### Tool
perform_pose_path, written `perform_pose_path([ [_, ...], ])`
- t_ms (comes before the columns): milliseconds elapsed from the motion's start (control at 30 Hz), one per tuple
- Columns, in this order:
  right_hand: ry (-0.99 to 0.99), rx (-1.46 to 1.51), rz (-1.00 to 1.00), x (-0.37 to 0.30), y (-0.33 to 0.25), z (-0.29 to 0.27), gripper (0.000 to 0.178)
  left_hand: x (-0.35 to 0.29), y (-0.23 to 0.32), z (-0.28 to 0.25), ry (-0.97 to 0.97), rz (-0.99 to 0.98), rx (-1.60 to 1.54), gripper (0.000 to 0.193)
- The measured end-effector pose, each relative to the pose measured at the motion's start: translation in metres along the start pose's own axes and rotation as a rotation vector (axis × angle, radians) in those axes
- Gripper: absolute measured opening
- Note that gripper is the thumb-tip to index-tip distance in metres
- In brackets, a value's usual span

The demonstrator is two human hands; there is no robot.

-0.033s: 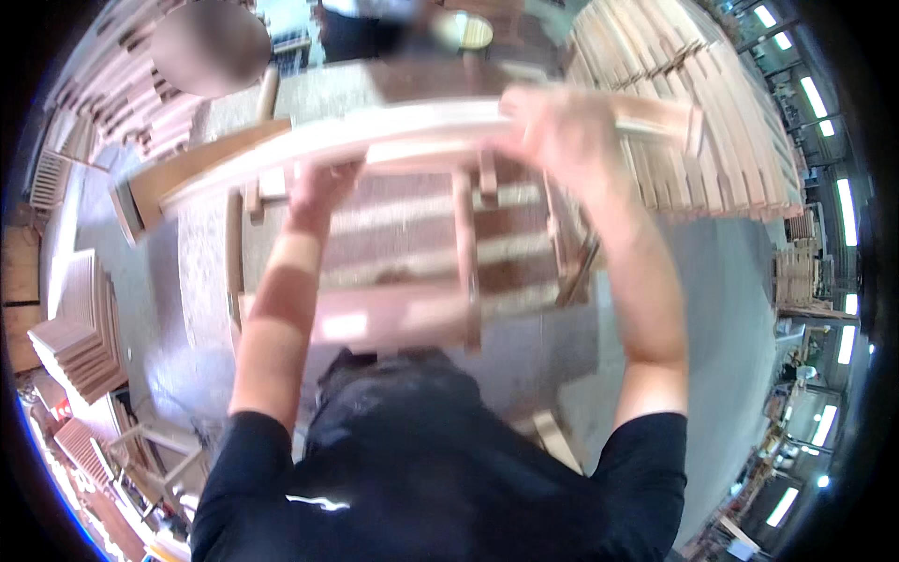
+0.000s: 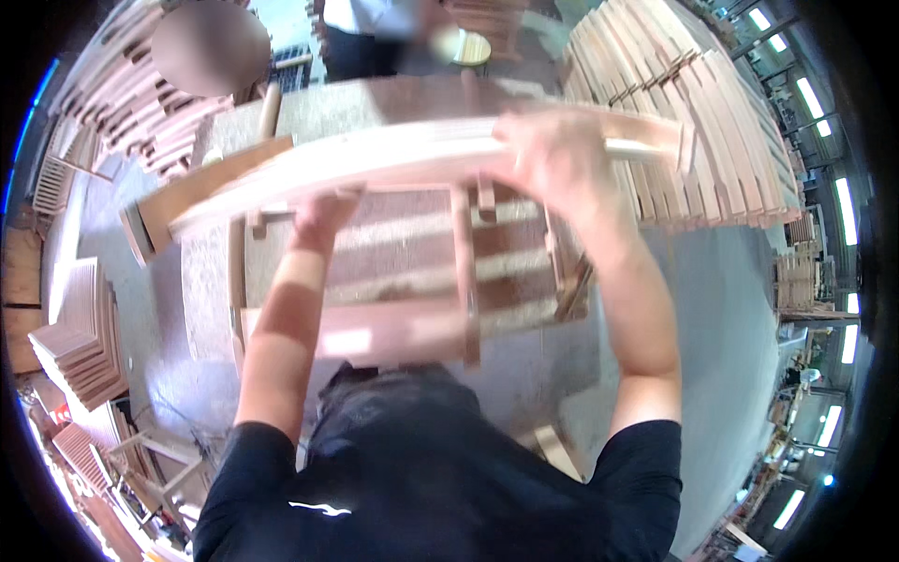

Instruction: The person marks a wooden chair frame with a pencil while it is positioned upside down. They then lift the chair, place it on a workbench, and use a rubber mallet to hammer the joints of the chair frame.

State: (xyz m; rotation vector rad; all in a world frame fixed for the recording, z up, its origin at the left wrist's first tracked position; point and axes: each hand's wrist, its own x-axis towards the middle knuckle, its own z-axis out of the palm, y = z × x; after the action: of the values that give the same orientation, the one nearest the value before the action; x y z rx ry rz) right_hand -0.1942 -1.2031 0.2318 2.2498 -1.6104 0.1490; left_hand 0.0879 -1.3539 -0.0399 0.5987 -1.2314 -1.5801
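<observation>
A long pale wooden frame (image 2: 412, 155), seen mostly edge-on and smeared by motion, is held up across the view in both my hands. My left hand (image 2: 326, 214) is closed on its lower edge, left of the middle; the fingertips are partly hidden behind the wood. My right hand (image 2: 554, 155) grips it farther right, with the fingers over the upper edge. At its left end a brown board (image 2: 206, 183) slants outward. Below it, a wooden framework with a broad near rail (image 2: 398, 330) and upright bars (image 2: 465, 272) lies on a worktable (image 2: 208, 309).
Wooden parts (image 2: 688, 131) are stacked high at the right rear, and another pile (image 2: 140, 103) stands at the left rear. Stacked panels (image 2: 80, 328) sit on the floor at left. Across the table is another person (image 2: 361, 47), partly blurred.
The whole view has shifted slightly. The wooden frame and my hands appear a little lower in the picture, and both hands keep their grip.
</observation>
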Motion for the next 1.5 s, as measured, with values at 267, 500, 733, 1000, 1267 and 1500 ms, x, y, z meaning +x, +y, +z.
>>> perform_pose_path([
  [267,0.126,0.072,0.037,-0.039,-0.019,0.004,0.020,-0.014,0.025,0.064,0.423,-0.152,-0.104,0.065],
  [500,0.132,0.040,0.024,-0.059,-0.032,0.020,0.008,-0.029,0.091,0.135,0.348,-0.355,-0.415,0.063],
  [733,0.070,0.009,-0.013,-0.079,-0.048,0.025,0.008,-0.039,0.068,0.116,0.230,-0.436,-0.545,0.056],
  [1000,0.102,0.235,0.071,-0.085,-0.078,0.011,0.022,-0.052,0.041,0.103,0.219,-0.349,-0.867,0.045],
  [1267,0.196,0.191,0.027,-0.081,-0.143,-0.063,0.039,-0.092,0.141,0.099,0.329,-0.332,-0.831,0.015],
  [1500,0.284,0.131,-0.010,-0.042,-0.192,-0.132,0.024,-0.113,0.172,0.041,0.063,0.108,-0.784,0.029],
])
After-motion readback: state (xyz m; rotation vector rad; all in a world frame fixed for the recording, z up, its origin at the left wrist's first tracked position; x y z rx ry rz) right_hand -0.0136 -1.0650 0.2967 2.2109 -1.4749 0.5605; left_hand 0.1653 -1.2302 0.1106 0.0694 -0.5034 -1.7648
